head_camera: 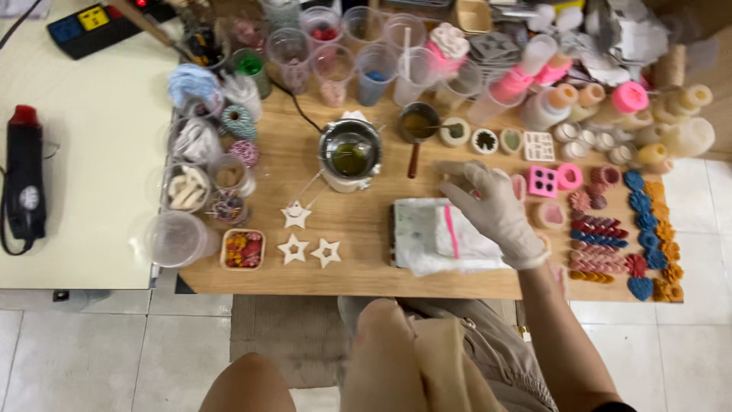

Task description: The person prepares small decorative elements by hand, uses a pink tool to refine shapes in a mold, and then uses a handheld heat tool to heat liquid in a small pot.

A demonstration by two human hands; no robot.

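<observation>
My right hand (492, 210) wears a white glove and reaches over the wooden table (358, 229), its fingertips near the table's middle, above a white plastic bag with a pink strip (438, 236). Whether the fingers pinch anything is unclear. Left of the hand stands a metal melting pot (350, 156) with yellowish liquid, and a small dark ladle-cup (417, 124) behind it. Three white star shapes (296, 215) lie at the front left. My left hand is out of view.
Clear plastic cups (334, 65) and spools of twine (239, 120) crowd the back and left. Pink moulds (543, 181) and rows of coloured wax pieces (602, 244) fill the right side. A black heat gun (24, 179) lies on the pale table at left.
</observation>
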